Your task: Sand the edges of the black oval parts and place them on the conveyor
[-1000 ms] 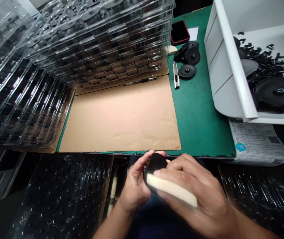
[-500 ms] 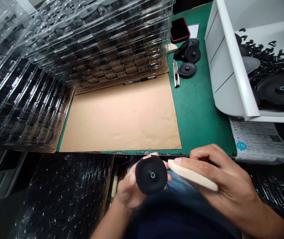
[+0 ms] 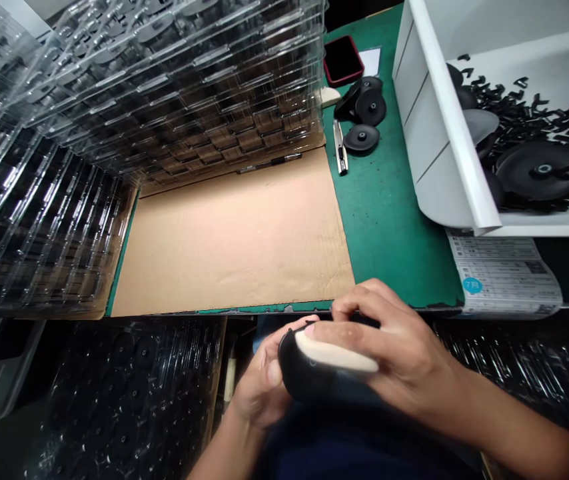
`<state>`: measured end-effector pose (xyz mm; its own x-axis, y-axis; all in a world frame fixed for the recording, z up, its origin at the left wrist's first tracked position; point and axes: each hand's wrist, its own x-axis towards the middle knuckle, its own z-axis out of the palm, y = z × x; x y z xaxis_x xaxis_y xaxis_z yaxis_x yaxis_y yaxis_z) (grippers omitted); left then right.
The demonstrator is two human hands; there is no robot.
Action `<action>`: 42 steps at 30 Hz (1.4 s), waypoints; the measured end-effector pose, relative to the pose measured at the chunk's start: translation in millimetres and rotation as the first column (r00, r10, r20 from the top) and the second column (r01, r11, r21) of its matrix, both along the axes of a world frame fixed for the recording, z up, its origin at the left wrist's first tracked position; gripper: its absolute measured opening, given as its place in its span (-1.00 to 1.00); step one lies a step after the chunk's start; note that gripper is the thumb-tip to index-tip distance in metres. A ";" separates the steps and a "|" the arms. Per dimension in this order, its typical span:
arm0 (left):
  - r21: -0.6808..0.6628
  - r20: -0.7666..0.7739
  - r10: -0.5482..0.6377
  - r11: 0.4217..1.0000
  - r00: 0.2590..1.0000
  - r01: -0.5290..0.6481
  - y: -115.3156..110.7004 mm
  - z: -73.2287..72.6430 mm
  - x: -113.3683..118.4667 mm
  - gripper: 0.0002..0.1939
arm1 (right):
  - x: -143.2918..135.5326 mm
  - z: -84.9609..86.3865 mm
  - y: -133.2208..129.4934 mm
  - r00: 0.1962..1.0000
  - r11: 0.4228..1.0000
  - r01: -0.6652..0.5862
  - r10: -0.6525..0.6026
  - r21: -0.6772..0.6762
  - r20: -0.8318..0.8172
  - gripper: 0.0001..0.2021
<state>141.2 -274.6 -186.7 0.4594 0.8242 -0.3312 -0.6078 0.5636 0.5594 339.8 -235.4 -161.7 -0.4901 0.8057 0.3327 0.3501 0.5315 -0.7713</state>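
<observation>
My left hand grips a round black disc with a small ringed hub, holding it below the table's front edge. My right hand is closed on a cream-coloured, flat pad with a rounded edge. That pad lies across the upper right of the disc's face and covers part of it. Whether the pad presses on the surface or hovers just over it, I cannot tell. The lower right of the disc is blurred.
Tall stacks of clear plastic trays stand behind a cardboard sheet. A utility knife, black discs and a red-edged black object lie on the green tabletop. A white bin holds small black clips.
My right hand has moved left, bringing the pad from beside the disc to over its face. The disc has tilted a little in my left hand. The view has shifted slightly right.
</observation>
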 end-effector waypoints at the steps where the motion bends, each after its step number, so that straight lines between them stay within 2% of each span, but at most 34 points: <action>1: 0.007 0.009 -0.012 1.000 1.000 0.012 0.6 -0.1 -0.2 -0.44 | 1.6 -1.5 0.4 1.000 1.000 0.023 -0.023 -0.002 0.019 -0.62; 4: 0.008 -0.017 -0.011 1.000 1.000 0.011 1.1 -2.5 -1.0 -0.43 | 1.3 -3.8 0.6 0.999 0.999 0.050 -0.050 -0.012 0.021 -0.63; 11: -0.024 -0.013 0.014 1.000 1.000 -0.015 1.6 -5.3 -2.0 -0.47 | -5.2 5.1 5.9 0.993 0.995 -0.100 0.098 -0.029 -0.062 -0.59; 14: -0.067 -0.025 -0.002 0.998 1.000 0.000 6.4 -4.3 -5.3 -0.49 | 4.6 0.0 4.7 0.993 0.997 -0.053 0.048 -0.048 -0.108 -0.64; 17: -0.129 -0.051 -0.180 0.977 0.982 0.173 15.2 -5.9 -13.1 -0.40 | 13.4 -10.6 -0.7 0.992 0.992 0.092 -0.098 -0.083 -0.080 -0.66; 19: -0.206 -0.151 -0.361 0.922 0.920 0.328 22.4 -7.1 -19.5 -0.27 | 14.8 -16.0 -4.9 0.989 0.985 0.139 -0.144 -0.101 -0.037 -0.71; 21: -0.300 -0.258 -0.525 0.841 0.811 0.450 29.4 -7.3 -25.3 -0.19 | 11.7 -18.1 -8.5 0.992 0.986 0.126 -0.128 -0.108 -0.016 -0.78; 23: -0.367 -0.312 -0.626 0.773 0.714 0.517 34.7 -7.1 -29.1 -0.15 | 4.2 -17.3 -11.2 0.996 0.992 0.078 -0.082 -0.103 -0.029 -0.82; 26: -0.408 -0.311 -0.682 0.725 0.662 0.555 37.1 -8.1 -30.7 -0.12 | -12.7 -14.1 -13.9 0.998 0.998 0.006 -0.011 -0.070 -0.067 -0.85; 29: -0.435 -0.298 -0.665 0.733 0.685 0.522 33.3 -10.5 -29.7 -0.15 | -30.0 -11.9 -16.4 0.998 0.999 -0.022 0.020 -0.030 -0.065 -0.87; 33: -0.446 -0.298 -0.602 0.774 0.741 0.449 26.4 -11.6 -27.9 -0.17 | -40.5 -12.3 -22.9 0.998 0.996 -0.047 0.043 -0.072 -0.044 -0.84; 38: -0.433 -0.252 -0.506 0.821 0.824 0.372 23.2 -11.9 -25.4 -0.26 | -27.5 -17.5 -31.7 0.993 0.988 -0.113 0.116 -0.103 0.018 -0.83; 42: -0.448 -0.187 -0.491 0.814 0.851 0.370 20.8 -12.3 -22.5 -0.23 | -19.9 -17.6 -31.9 0.988 0.988 -0.120 0.129 -0.100 0.085 -0.79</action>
<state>118.7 -253.9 -199.0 0.5730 0.3420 -0.7448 -0.1003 0.9312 0.3505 319.9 -267.4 -179.3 -0.6131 0.7622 0.2078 0.3567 0.5018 -0.7880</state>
